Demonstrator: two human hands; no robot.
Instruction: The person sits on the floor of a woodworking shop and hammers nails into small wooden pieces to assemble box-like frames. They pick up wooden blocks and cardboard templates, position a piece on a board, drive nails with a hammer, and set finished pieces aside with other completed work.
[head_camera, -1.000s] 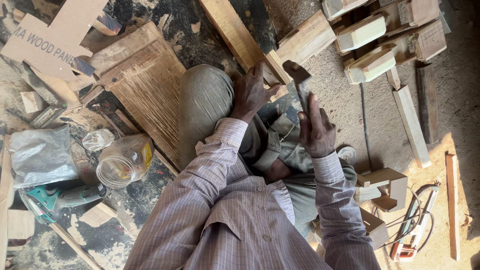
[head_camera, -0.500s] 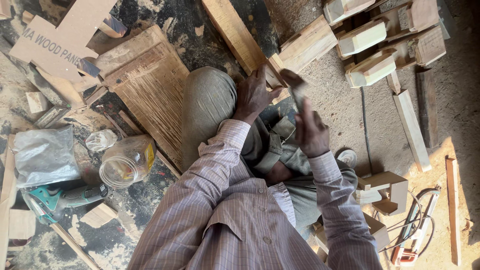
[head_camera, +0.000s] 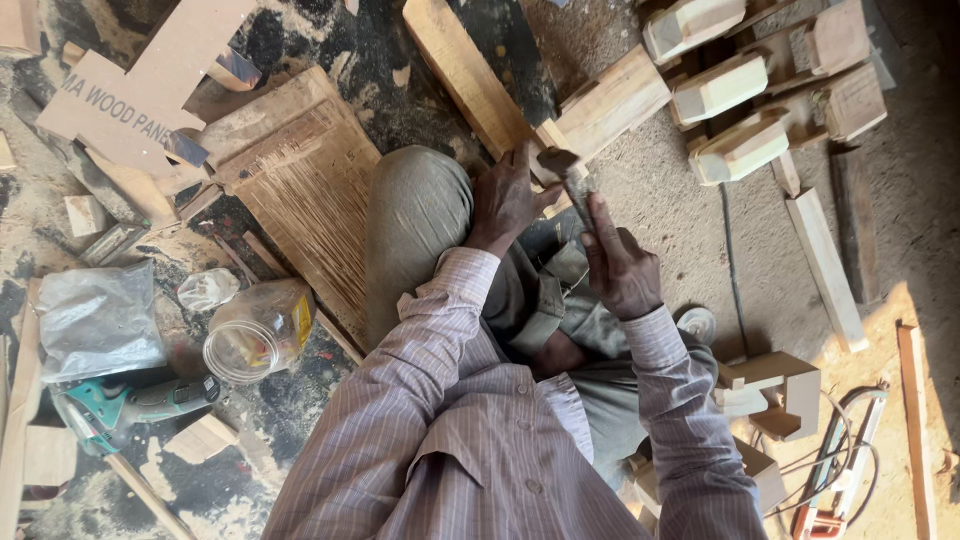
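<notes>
I sit on the floor with my knee (head_camera: 415, 215) raised. My left hand (head_camera: 505, 200) presses down on a small pale wooden piece (head_camera: 549, 133) at the end of a long plank (head_camera: 465, 70). My right hand (head_camera: 622, 268) is closed around the handle of a dark-headed striking tool (head_camera: 562, 163). The tool's head is right beside my left fingers, at the wooden piece. How the left fingers wrap the piece is partly hidden.
Several shaped pale wooden blocks (head_camera: 720, 90) lie at the upper right, with a wooden strip (head_camera: 825, 265) below them. A ribbed board (head_camera: 310, 195) lies left of my knee. A clear plastic jar (head_camera: 255, 335), a plastic bag (head_camera: 95, 320) and a teal power drill (head_camera: 120, 405) lie at the left.
My right hand has brought the tool down and to the left, from raised above the work to beside my left fingers. My left hand stayed on the wooden piece.
</notes>
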